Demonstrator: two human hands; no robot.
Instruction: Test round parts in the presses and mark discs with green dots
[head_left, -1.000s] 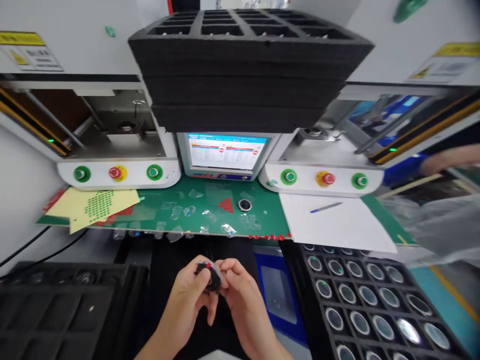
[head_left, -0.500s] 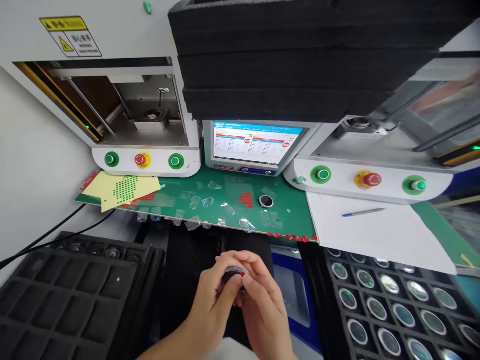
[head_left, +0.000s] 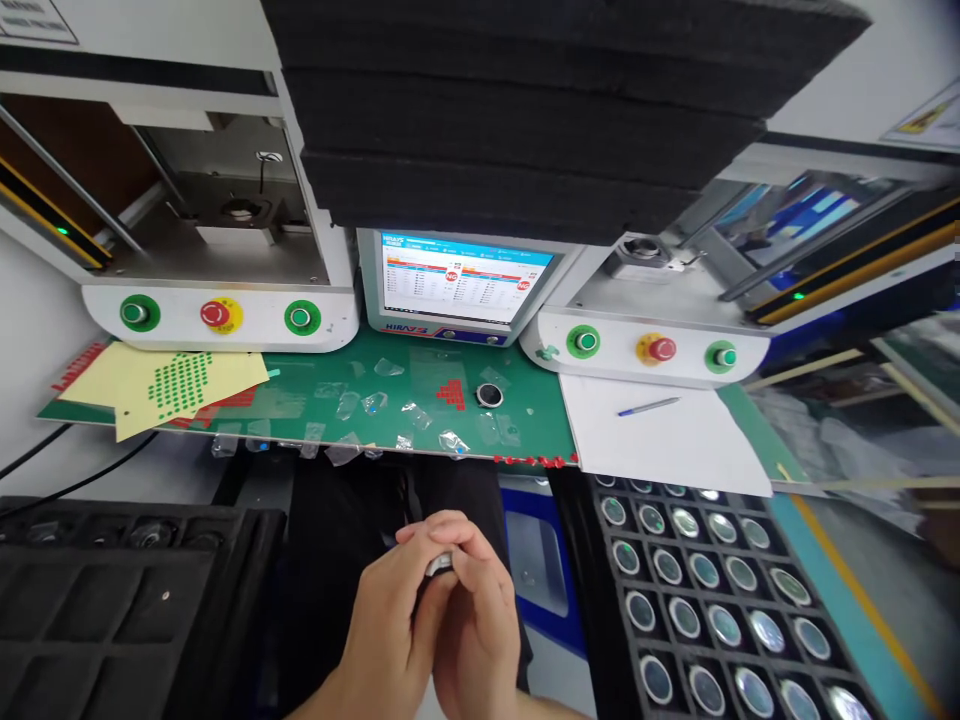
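Below the green counter (head_left: 315, 400), over the person's dark lap, both hands met around one small round part (head_left: 439, 564). The left hand (head_left: 394, 625) was closed on it from beneath and the right hand (head_left: 476, 610) was curled over its top, fingertips pinching the rim, so that only a sliver of bright metal showed between them; what the fingers were doing to its face could not be made out.

Relative to the counter, a lens tray (head_left: 712, 610) full of round glass pieces lay just below its right end, and a black foam tray (head_left: 112, 610) with mostly bare pockets lay below its left end. On the counter itself sat another loose ring (head_left: 489, 395), scraps of clear film (head_left: 412, 412) and a yellow sticker sheet (head_left: 172, 385); a monitor (head_left: 457, 290) stood at its back edge.

Judging by the grip, the step would go best with contact kept to the rim, the glass face left untouched, and the part held low over the lap so a slip would drop it only a short way.
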